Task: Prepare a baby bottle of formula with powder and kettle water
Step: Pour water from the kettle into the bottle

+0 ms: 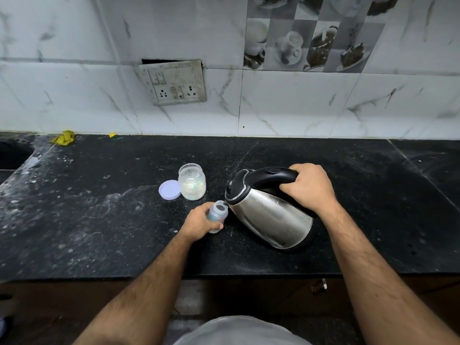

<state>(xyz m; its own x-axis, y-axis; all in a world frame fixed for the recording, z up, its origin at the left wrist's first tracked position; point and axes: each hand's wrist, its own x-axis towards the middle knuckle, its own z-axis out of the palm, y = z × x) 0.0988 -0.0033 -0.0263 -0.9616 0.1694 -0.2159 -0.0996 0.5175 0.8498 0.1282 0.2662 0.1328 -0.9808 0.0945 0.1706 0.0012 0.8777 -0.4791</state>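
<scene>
A black counter [99, 220] runs under a white tiled wall. Far to the left, by the wall, lies a crumpled yellow cloth [63, 138]. A switch plate [174, 82] hangs a bit crooked on the tiles above.

Near the middle of the counter lies a round lid [170, 190], flat, with its open side up. Touching it on the right stands a jar [192, 181], upright and open, with pale powder in the lower part.

Just in front of the jar is the bottle [217, 215]. It is small and clear, and it has no top on. Its long way runs up and down, leaning a little, with the open mouth pointing up toward the kettle. The left hand [199, 224] is wrapped around its side, fingers curled tight on it. The left arm reaches in from below, nearly straight.

Right of the bottle is the kettle [271, 212], shiny steel with a black lid and handle. It is tipped over to the left, so its bottom points down and to the right. Its spout is right at the mouth of the bottle. The right hand [308, 189] grips the black handle from above, closed tight around it, with the wrist bent down. The right arm comes in from the lower right.
</scene>
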